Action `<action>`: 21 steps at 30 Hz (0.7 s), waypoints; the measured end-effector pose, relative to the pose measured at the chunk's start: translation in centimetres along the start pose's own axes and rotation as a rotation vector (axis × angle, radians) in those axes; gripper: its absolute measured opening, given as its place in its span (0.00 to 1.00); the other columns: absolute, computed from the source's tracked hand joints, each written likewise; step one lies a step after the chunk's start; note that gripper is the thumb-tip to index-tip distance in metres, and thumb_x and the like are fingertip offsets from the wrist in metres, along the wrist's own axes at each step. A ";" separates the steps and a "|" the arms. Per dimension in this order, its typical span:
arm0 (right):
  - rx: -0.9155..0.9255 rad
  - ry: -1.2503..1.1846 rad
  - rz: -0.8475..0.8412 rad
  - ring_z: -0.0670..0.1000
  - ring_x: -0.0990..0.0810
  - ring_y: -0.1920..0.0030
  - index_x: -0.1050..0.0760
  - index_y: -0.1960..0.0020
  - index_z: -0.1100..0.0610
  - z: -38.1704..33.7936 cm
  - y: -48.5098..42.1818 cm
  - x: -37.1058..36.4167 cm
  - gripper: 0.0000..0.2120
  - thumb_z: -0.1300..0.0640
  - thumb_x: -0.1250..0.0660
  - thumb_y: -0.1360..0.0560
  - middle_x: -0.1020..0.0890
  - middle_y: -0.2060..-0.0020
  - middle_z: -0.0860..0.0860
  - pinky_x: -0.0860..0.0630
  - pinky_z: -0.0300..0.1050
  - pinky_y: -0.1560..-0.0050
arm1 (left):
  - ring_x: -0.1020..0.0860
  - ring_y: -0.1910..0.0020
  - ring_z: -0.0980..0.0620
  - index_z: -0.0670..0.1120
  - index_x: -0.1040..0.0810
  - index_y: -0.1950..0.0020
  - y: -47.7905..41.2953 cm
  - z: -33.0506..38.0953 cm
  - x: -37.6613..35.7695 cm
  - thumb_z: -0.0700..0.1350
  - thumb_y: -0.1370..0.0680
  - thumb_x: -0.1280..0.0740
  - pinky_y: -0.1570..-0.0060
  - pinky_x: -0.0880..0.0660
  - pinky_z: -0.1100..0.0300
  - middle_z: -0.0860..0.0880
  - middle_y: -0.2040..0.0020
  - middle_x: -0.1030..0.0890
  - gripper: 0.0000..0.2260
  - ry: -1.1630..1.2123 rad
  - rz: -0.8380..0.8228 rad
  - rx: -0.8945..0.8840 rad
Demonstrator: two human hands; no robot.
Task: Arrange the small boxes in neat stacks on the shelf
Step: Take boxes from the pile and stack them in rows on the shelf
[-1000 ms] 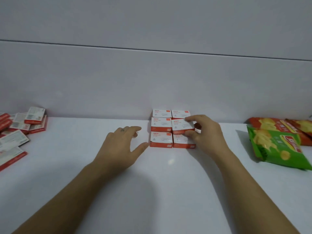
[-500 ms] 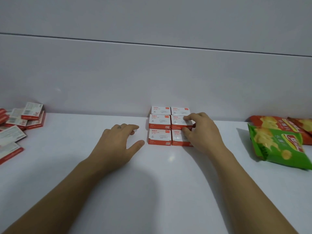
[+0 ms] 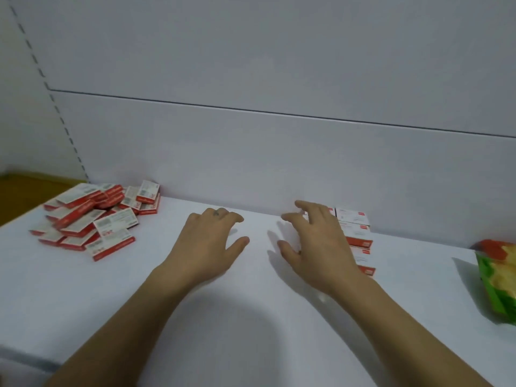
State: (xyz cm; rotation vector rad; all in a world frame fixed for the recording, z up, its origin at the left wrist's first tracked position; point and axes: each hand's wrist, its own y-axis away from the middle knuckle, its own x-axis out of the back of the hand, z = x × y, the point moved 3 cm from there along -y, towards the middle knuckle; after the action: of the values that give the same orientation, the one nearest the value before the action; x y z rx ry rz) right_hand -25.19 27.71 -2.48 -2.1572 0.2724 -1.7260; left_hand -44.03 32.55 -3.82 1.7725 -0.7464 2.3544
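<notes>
Small red-and-white boxes stand in neat stacks [image 3: 356, 233] against the back wall of the white shelf [image 3: 251, 317], right of centre. My right hand [image 3: 315, 244] hovers in front of them with fingers spread and loosely bent, holding nothing and hiding the left stack. My left hand [image 3: 208, 244] hangs over the shelf to its left, fingers relaxed and empty. A loose heap of the same boxes [image 3: 92, 216] lies at the far left of the shelf.
A green snack bag [image 3: 498, 286] with a red bag [image 3: 494, 247] behind it lies at the right edge. The shelf's left end drops off beside the heap, with a brown surface [image 3: 25, 191] beyond. The back wall rises close behind.
My right hand has let go of the stacked box and drawn back to the left. The view has swung left, bringing the loose heap fully into sight.
</notes>
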 end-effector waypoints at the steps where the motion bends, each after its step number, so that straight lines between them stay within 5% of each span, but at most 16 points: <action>1: 0.037 -0.002 -0.017 0.56 0.37 0.29 0.26 0.35 0.53 -1.2 -0.5 -0.2 0.21 0.48 0.33 0.26 0.32 0.30 0.54 0.39 0.51 0.31 | 0.32 0.34 0.53 0.55 0.30 0.32 0.7 -1.1 0.4 0.59 0.21 0.41 0.35 0.39 0.55 0.55 0.33 0.27 0.20 -0.017 0.019 0.039; 11: 0.222 -0.153 -0.186 0.51 0.44 0.26 0.35 0.28 0.50 -12.5 -5.1 -4.8 0.24 0.44 0.39 0.23 0.39 0.26 0.50 0.46 0.45 0.29 | 0.38 0.28 0.47 0.53 0.30 0.32 4.3 -9.7 2.7 0.56 0.23 0.36 0.31 0.39 0.48 0.49 0.28 0.33 0.20 -0.092 0.280 0.592; 21: 0.245 -0.160 -0.295 0.51 0.45 0.27 0.36 0.28 0.50 -13.6 -5.8 -7.9 0.24 0.45 0.41 0.22 0.39 0.26 0.51 0.50 0.45 0.28 | 0.37 0.30 0.42 0.49 0.38 0.29 5.8 -13.2 1.9 0.61 0.24 0.40 0.36 0.34 0.44 0.43 0.28 0.36 0.28 -0.263 0.020 0.898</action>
State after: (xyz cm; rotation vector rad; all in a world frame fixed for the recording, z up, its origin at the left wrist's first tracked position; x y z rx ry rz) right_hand -40.63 33.75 -4.81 -2.2164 -0.2995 -1.6198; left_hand -58.35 32.86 -6.57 2.3909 0.3889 2.7128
